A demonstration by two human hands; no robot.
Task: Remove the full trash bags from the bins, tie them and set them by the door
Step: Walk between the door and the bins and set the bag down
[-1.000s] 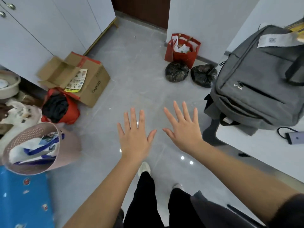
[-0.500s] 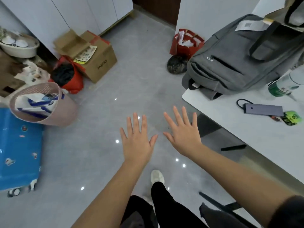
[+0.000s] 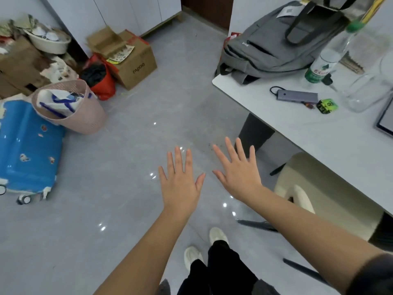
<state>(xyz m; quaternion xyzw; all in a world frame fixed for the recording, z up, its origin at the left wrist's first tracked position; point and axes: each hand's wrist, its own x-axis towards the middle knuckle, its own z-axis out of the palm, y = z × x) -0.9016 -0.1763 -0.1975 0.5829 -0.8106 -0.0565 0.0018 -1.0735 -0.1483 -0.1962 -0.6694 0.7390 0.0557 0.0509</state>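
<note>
While backing away from the door end, with both hands [image 3: 210, 184] spread empty: black bags gone from view, pink bin [image 3: 72, 107] at left nearer, likely next.

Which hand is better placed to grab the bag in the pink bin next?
Left, probably. The pink bin with its white bag stands at the left of the floor, and the left hand is the nearer one. The right hand hovers closer to the table. Both are open and empty.

Even, soft overhead light; small white glints dot the glossy grey tile floor [image 3: 131, 158] around six o'clock. Wide-angle bending and blur toward two o'clock.
</note>
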